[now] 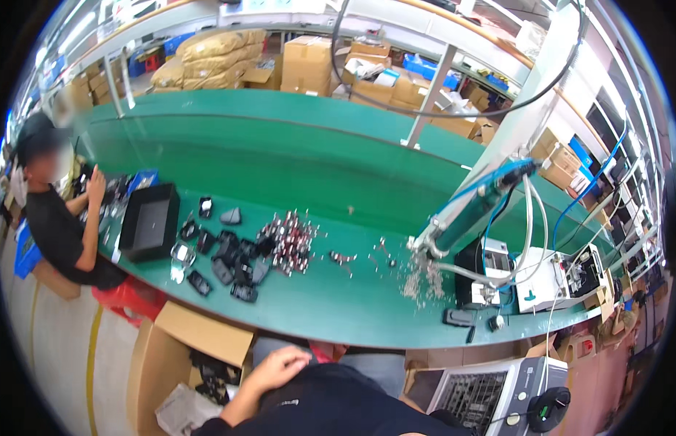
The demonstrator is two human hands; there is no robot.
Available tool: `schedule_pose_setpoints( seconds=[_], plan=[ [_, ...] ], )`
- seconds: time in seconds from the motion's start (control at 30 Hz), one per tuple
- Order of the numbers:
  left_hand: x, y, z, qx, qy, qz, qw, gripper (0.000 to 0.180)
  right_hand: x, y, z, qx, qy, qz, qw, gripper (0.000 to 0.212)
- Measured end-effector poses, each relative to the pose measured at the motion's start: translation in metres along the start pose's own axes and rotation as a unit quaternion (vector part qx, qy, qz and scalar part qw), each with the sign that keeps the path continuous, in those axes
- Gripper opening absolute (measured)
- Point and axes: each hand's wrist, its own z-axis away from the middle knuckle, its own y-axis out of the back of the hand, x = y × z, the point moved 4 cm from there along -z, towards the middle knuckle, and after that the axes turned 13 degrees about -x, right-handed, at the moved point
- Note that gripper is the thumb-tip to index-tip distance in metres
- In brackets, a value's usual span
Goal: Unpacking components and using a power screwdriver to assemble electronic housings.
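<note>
My left hand (281, 366) rests at my lap against my dark shirt, below the front edge of the green bench. Its fingers lie loosely outstretched and nothing shows in them. My right hand is out of the picture. Nearest on the bench top are several black plastic housings (240, 258) in a loose heap. Beside them spreads a pile of small metal parts with reddish wires (288, 243), and a few such wired pieces (343, 258) lie apart to the right. To the left of my hand stands an open cardboard box (207, 330) with black parts inside.
A black bin (150, 221) stands at the bench's left, where another person (54, 218) sits. On the right are a hanging powered screwdriver (483, 196), scattered small screws (423, 280), and a white machine (537, 287). A grey-white device (490, 392) sits low right. Cartons (306, 65) stand behind.
</note>
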Motion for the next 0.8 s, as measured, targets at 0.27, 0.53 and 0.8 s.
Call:
schedule_pose_setpoints(
  seconds=[0.27,0.53,0.8],
  plan=[
    [0.064,0.076,-0.013,0.211,0.03,-0.164,0.963,0.016,-0.081,-0.053,0.164,-0.005,-0.05,0.099,0.994,0.022],
    [0.039,0.128,-0.011,0.282,0.145,-0.403,0.858,0.073,-0.267,-0.037,0.256,0.009,0.414,-0.046,0.909,0.018],
    [0.044,0.129,-0.024,0.204,0.125,-0.442,0.864,0.077,-0.391,0.011,0.187,0.448,0.443,0.136,0.764,0.037]
  ],
)
